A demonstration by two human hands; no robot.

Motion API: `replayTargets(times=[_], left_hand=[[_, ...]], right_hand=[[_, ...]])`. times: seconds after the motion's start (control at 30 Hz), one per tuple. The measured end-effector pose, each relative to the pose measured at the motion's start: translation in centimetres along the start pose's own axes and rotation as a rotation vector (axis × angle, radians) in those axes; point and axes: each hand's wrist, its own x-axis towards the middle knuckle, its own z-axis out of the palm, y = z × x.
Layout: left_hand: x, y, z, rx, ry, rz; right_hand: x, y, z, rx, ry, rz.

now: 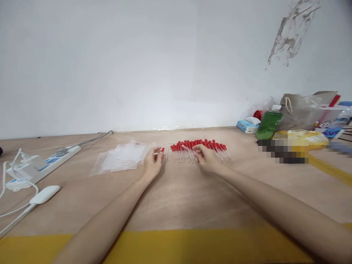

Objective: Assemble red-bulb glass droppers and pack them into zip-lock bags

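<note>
A: Plain white wall (118,66) on the far side, wood-toned table (170,201) up to it. Watching remotely, so what do you make of the 2 hands?

B: On my feed the left hand (153,162) pinches 1 red-ended piece (162,150) between thumb and fingers; can't tell how much is hidden. The right hand (207,159) pinches a slim clear tube (187,148), slanting far-left. I'd guess fingertip grips because they're so skinny.

A: And the red-topped droppers (201,141)?

B: Around the right hand, bulbs far, tubes near. Probably lined up so I can tell them apart. Clear bags (126,157) overlap left of the left hand, handy reach imo.

A: Materials?

B: Bulbs look rubbery and rounded; tubes could be glass or plastic, can't tell. Bags are thin, flat film. Far right, a smooth green bottle (268,124).
</note>
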Motion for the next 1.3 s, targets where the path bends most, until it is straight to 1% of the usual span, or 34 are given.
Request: replayTargets(times=[0.07,0.13,0.2,0.27,0.3,0.43,0.53,0.6,0.73,0.83,1.0,1.07,1.2,1.27,1.3], left_hand=[[-1.1,1.3,1.1,-0.012,-0.119,0.076],[-2.4,2.3,1.7,0.012,-0.251,0.120],[-3.5,3.0,1.9,0.003,-0.367,0.094],[-4.2,3.2,1.8,-0.043,-0.435,0.036],[-4.4,3.2,1.8,-0.070,-0.451,0.009],[-4.5,2.9,1.8,-0.168,-0.471,-0.048],[-4.5,2.9,1.9,-0.243,-0.468,-0.090],[-4.5,3.1,1.8,-0.246,-0.470,-0.099],[-4.4,3.5,1.5,-0.165,-0.477,-0.023],[-4.4,3.6,1.4,-0.151,-0.503,-0.011],[-4.7,3.6,1.4,-0.111,-0.507,0.018],[-4.9,3.8,1.2,-0.076,-0.533,0.063],[-5.3,4.6,0.7,0.042,-0.623,0.217],[-5.4,4.9,0.6,0.082,-0.635,0.257],[-5.4,5.0,0.6,0.094,-0.620,0.262]], right_hand=[[-1.8,0.8,-0.4,-0.023,0.065,-0.071],[-3.1,0.9,-0.3,-0.035,0.072,-0.120],[-4.0,0.6,-0.1,-0.029,0.041,-0.145],[-4.4,0.1,0.2,-0.025,0.021,-0.159],[-4.5,-0.1,0.2,-0.026,0.015,-0.165],[-4.6,-0.5,0.5,-0.035,-0.004,-0.179],[-4.6,-0.3,0.6,-0.046,-0.026,-0.154],[-4.6,-0.2,0.7,-0.048,-0.048,-0.135],[-4.6,-0.1,0.7,-0.027,-0.074,-0.140],[-4.7,-0.1,0.7,-0.006,-0.098,-0.159],[-4.8,-0.3,0.1,-0.030,-0.164,-0.130],[-4.7,-0.4,-0.5,-0.058,-0.197,-0.159],[-4.7,-0.4,-1.4,-0.139,-0.259,-0.270],[-4.8,-0.5,-1.4,-0.162,-0.247,-0.283],[-4.9,-0.6,-1.3,-0.164,-0.233,-0.280]])
